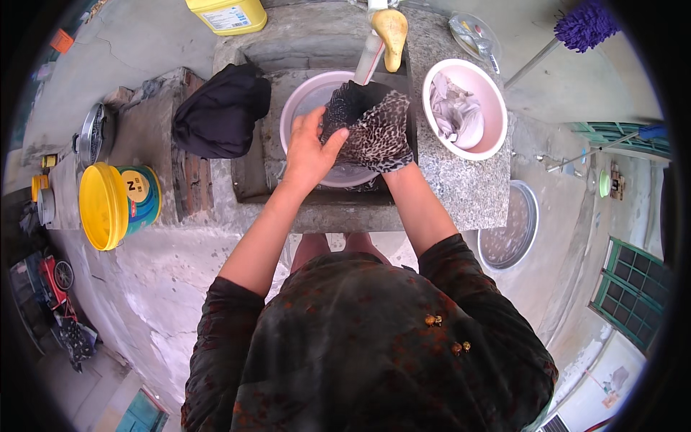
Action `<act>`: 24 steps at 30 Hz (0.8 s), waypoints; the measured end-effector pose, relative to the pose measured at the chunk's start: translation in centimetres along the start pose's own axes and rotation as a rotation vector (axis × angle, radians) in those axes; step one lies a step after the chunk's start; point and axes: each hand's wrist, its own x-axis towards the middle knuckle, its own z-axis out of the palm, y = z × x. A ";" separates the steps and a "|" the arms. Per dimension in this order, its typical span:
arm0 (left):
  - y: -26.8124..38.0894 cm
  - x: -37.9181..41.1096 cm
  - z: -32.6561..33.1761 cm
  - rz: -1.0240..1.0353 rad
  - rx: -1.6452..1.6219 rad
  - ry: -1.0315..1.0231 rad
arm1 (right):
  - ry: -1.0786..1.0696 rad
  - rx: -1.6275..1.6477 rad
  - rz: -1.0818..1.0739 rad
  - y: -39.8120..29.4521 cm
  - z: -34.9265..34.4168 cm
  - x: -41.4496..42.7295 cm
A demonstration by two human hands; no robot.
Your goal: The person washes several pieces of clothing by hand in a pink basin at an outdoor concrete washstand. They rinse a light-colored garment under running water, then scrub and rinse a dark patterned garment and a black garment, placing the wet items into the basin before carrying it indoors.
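Note:
A black-and-leopard-print garment point(378, 129) is bunched over a pink plastic basin point(309, 81) with water in it. My right hand point(400, 168) is inside the garment, entering at its lower right edge. Only the wrist side shows; the fingers are hidden under the fabric. At the garment's left side is my left hand point(316, 143), fingers apart and the thumb over the print. A pale tube point(370, 58) from the tap points down at the cloth. The basin sits in a concrete sink point(259, 178).
Dark cloth point(221, 113) lies over the sink's left edge. On the granite counter point(459, 200) at right is a pale pink basin point(494, 113) with light laundry. A yellow-rimmed bucket point(105, 208) stands left. A loofah-like gourd point(391, 38) hangs over the tap.

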 end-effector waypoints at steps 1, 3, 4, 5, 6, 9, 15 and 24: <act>-0.8 1.1 0.4 0.040 0.073 0.026 | -0.033 -0.183 -0.059 -0.1 0.1 0.0; -2.9 3.2 1.5 0.123 0.220 0.073 | -0.064 -0.553 -0.193 -0.1 0.1 0.0; -2.8 4.0 1.0 0.002 0.099 0.000 | -0.063 -0.597 -0.175 -0.5 0.0 -0.2; -2.9 4.9 0.3 -0.119 -0.023 -0.072 | -0.056 -0.819 -0.185 -1.0 -0.2 -0.3; -4.9 5.7 0.4 -0.131 -0.126 0.024 | -0.052 -1.037 -0.204 -1.5 -0.3 -0.3; -4.0 6.8 -1.6 -0.328 -0.502 -0.073 | -0.010 -1.092 -0.216 -1.5 -1.8 0.1; -0.2 7.4 -3.9 -0.265 -0.535 -0.044 | 0.000 -0.940 -0.230 -1.9 -3.5 0.7; 1.0 8.7 -6.6 -0.280 -0.537 -0.132 | -0.008 -0.855 -0.227 -2.5 -4.0 -0.3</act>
